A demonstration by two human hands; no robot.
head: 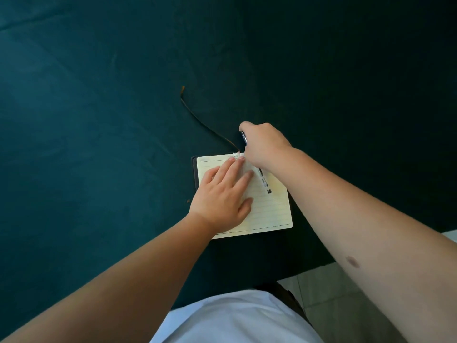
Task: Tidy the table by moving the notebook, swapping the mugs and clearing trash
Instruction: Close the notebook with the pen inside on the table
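1. The table (pixel 99 120) wears a dark teal cloth, matt, with soft creases.
2. The notebook (pixel 269 209) on that cloth shows cream ruled paper, smooth and dull, with a dark cover edge along its left side.
3. A thin brown ribbon (pixel 202 122), like woven fabric, trails from the notebook's top.
4. Over the notebook's right page, the pen (pixel 264 181) looks like glossy plastic, clear and black.
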